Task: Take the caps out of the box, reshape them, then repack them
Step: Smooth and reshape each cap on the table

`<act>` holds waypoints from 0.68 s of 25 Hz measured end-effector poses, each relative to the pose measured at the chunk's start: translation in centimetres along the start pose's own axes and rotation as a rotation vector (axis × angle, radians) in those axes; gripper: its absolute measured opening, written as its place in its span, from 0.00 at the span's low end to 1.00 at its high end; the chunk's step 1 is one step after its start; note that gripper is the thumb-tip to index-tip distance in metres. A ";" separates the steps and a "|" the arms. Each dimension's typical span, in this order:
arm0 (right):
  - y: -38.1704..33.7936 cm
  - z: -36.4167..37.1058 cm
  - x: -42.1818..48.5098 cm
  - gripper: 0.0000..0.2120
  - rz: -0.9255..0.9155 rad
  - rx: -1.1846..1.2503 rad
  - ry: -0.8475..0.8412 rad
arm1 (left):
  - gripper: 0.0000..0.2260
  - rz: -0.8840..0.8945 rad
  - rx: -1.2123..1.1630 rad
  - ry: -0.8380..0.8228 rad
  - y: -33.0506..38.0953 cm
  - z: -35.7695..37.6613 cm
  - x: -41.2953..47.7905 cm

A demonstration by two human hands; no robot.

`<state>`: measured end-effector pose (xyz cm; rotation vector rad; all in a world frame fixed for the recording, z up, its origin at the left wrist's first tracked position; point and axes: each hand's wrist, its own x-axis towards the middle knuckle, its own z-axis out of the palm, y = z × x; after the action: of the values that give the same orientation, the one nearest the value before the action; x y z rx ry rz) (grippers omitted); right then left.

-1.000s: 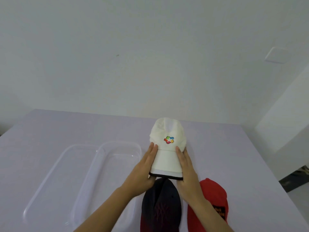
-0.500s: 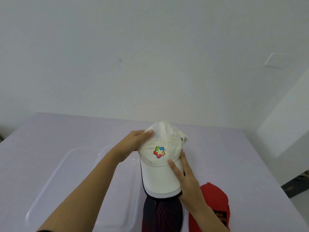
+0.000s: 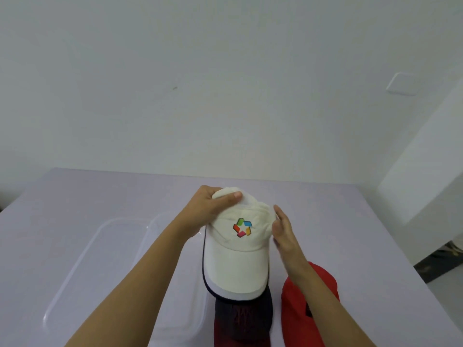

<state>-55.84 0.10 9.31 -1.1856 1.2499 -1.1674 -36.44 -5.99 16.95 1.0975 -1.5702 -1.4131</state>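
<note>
A white cap (image 3: 236, 261) with a multicoloured logo is held above the table, its brim pointing toward me. My left hand (image 3: 209, 211) grips the back top of its crown, thumb on the fabric. My right hand (image 3: 283, 229) rests flat against the crown's right side, fingers straight. Under the brim lies a dark navy and red cap (image 3: 241, 319). A red cap (image 3: 298, 311) lies to its right, partly hidden by my right forearm. The clear plastic box (image 3: 160, 246) stands on the table to the left, with nothing visible inside it.
A clear plastic lid (image 3: 82, 261) lies left of the box. The pale lilac table (image 3: 350, 234) runs to a white wall behind; its right edge drops off beside a white ledge (image 3: 426, 176).
My left hand went from the brim's side up to the back of the crown. The right hand slid from the brim to the crown's right side. The cap came nearer and its crown filled out.
</note>
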 end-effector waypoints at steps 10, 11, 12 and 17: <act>0.0 2.0 -0.1 0.44 0.044 0.342 0.333 | 0.27 -0.415 -0.223 0.009 -3.6 2.7 -1.1; -0.1 1.8 -0.1 0.42 0.042 0.348 0.356 | 0.29 -0.428 -0.258 -0.066 -4.2 3.0 -1.3; -0.3 1.6 -0.1 0.39 0.041 0.344 0.360 | 0.29 -0.404 -0.306 -0.106 -4.7 3.3 -1.4; -0.3 1.2 0.1 0.43 0.139 0.363 0.219 | 0.28 -0.318 -0.463 0.147 -5.1 4.2 -1.3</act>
<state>-54.66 -0.02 9.55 -0.7070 1.1956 -1.3766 -39.28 -3.42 11.44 1.1617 -0.9233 -1.7488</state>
